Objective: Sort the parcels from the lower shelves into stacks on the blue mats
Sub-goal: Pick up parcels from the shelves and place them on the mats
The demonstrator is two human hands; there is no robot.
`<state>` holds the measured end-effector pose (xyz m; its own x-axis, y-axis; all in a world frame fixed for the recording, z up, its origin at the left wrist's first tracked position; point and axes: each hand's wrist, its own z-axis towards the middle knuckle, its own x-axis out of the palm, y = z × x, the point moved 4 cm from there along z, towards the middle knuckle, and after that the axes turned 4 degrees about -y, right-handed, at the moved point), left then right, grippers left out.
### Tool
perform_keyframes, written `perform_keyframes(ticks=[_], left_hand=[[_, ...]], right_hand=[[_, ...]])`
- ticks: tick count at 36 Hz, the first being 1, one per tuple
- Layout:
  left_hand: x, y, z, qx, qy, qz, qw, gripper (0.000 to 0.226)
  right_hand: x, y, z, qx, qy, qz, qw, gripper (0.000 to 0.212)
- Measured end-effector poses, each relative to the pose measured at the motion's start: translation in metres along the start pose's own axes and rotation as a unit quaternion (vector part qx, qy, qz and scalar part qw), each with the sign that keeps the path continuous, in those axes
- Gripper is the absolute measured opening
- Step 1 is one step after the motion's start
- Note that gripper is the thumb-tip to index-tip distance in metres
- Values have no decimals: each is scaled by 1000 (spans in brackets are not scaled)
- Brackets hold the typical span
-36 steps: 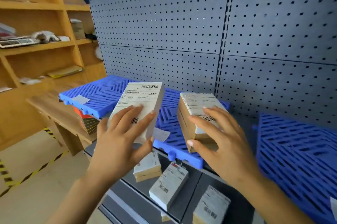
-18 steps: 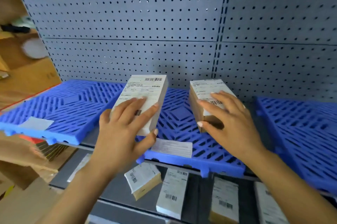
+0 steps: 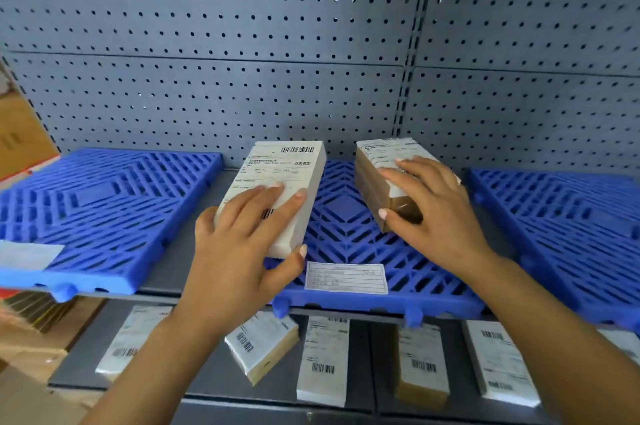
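The left hand (image 3: 242,244) is clamped on a white parcel (image 3: 287,182), the right hand (image 3: 433,213) on a brown parcel (image 3: 377,178), at ten and two o'clock on the middle blue mat (image 3: 346,213). If released while tilted, either could be toppled by the ribbed surface.

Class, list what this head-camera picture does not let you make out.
Head view:
White parcel: lower label under the left hand.
Brown parcel: label blurred, partly under the right hand.
Paper label on middle blue mat: print blurred.
Right blue mat: cut by frame edge.
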<state>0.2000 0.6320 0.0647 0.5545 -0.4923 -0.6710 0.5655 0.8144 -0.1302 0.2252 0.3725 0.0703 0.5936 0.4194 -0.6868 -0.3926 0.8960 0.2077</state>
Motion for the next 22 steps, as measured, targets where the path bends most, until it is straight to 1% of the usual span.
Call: perform_keyframes(ticks=[4, 8, 11, 14, 17, 22], left_hand=[[1, 2, -1, 10, 1, -8, 1000, 51], [-6, -2, 1, 17, -10, -2, 1000, 50], [-11, -8, 1, 23, -14, 5, 1000, 51], [-18, -18, 2, 27, -18, 9, 999, 52], [-23, -34, 6, 32, -23, 12, 999, 53], [-27, -78, 19, 52, -34, -1, 998, 52]], right_hand=[[-2, -1, 1, 6, 27, -1, 1000, 56], [-6, 0, 5, 15, 90, -6, 996, 61], [-12, 3, 5, 9, 118, -31, 992, 65], [-23, 4, 2, 6, 102, -41, 994, 66], [-42, 3, -4, -1, 59, -11, 998, 65], [-81, -14, -26, -24, 19, -2, 1000, 64]])
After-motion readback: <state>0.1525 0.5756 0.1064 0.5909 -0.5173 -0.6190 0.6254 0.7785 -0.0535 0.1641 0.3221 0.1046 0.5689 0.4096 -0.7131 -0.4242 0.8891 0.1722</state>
